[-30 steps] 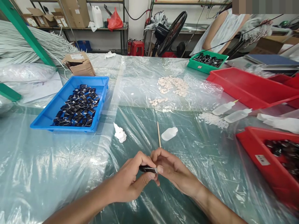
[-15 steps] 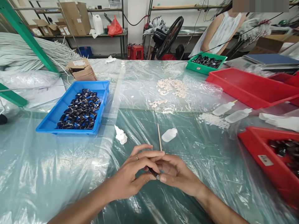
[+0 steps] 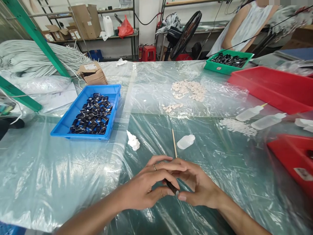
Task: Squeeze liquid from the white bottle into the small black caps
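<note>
Both hands meet low over the plastic-covered table [image 3: 73, 169], and between them sits a small black part [image 3: 171, 187]. The left hand [image 3: 146, 187] curls over it, thumb and forefinger pressed onto its near end; the right hand [image 3: 198, 187] pinches the other end, a thin wooden stick [image 3: 174, 147] rising from just beyond its fingers. Most of the part is hidden, so its exact shape is hard to tell. A slip looks like the risk here: with such a small grip the part could pop out onto the slick sheet. Beyond the fingertips lie a white squeeze bottle [image 3: 186, 142] and crumpled tissue [image 3: 133, 142]; farther left, a blue tray [image 3: 73, 116].
</note>
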Tool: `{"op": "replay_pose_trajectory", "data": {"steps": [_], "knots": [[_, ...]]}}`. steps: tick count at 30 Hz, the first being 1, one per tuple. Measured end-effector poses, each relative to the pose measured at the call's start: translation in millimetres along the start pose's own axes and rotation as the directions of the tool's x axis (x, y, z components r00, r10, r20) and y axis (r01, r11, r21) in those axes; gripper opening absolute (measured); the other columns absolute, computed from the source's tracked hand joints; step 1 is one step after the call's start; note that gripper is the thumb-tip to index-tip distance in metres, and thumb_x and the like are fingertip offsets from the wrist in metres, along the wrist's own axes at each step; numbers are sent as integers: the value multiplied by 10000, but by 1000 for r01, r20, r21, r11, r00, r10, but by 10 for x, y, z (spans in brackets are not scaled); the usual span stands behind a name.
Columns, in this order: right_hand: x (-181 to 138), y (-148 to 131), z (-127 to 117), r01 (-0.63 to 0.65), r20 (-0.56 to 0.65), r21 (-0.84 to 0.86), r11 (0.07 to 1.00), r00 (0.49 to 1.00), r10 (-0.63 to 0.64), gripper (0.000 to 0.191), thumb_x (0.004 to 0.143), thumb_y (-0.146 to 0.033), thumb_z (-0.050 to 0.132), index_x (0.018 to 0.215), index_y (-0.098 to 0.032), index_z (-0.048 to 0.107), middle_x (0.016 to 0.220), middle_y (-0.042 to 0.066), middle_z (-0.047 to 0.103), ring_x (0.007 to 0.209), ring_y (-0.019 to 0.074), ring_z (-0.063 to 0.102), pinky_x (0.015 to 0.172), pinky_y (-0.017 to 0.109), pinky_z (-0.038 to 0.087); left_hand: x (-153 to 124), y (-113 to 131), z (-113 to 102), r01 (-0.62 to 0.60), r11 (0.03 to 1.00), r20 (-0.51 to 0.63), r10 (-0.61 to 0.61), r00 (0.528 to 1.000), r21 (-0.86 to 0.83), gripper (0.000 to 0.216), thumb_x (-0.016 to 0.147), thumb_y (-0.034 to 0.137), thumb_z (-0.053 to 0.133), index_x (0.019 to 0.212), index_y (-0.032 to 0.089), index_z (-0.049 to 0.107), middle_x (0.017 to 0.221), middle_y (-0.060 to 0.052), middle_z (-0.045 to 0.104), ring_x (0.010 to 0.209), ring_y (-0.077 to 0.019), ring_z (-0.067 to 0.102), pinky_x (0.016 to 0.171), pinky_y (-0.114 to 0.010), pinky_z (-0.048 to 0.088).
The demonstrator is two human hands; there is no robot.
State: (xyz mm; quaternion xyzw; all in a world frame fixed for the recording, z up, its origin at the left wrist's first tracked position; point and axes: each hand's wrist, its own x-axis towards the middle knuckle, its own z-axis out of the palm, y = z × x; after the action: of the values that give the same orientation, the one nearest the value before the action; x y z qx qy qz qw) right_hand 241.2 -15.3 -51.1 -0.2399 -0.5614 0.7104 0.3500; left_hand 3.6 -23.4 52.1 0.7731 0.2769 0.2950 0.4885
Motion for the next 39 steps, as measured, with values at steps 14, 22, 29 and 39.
{"op": "replay_pose_trajectory", "data": {"steps": [14,22,29,39], "knots": [[-35,22,35,-58,-8,80,995,998,58,695,814,-406,1210,1484,-378,1025,1638,152,914,1454,455,956,1190,548,834,21,79,-48,-9,1000,63,10,998,-8,212,984,80,502,1085,251,576,1437,-21,509,1440,-204,350,1192,-413,306],[-44,40,12,-61,-7,-6,998,998,61,746,834,-358,1112,1570,-347,990,1549,137,968,1453,406,960,1171,455,819,17,4,-22,-30,1000,27,29,999,7,187,972,108,548,1066,262,599,1418,16,530,1420,-193,378,1190,-392,311],[24,-23,-58,-29,-29,75,997,999,32,862,788,-525,1265,1595,-424,978,1696,131,924,1440,402,965,1156,500,850,10,-22,-52,-11,998,-69,15,998,54,106,970,167,576,1014,257,610,1246,-30,656,1284,-216,534,1117,-402,389],[-46,-88,-395,132,-400,-142,981,899,-179,391,1112,-610,1010,1470,-452,1006,1491,159,955,1135,336,927,833,455,864,-235,-497,-1264,508,637,-805,349,480,580,416,960,276,514,1359,189,435,1399,-129,451,1340,-311,359,1146,-523,200]]}}
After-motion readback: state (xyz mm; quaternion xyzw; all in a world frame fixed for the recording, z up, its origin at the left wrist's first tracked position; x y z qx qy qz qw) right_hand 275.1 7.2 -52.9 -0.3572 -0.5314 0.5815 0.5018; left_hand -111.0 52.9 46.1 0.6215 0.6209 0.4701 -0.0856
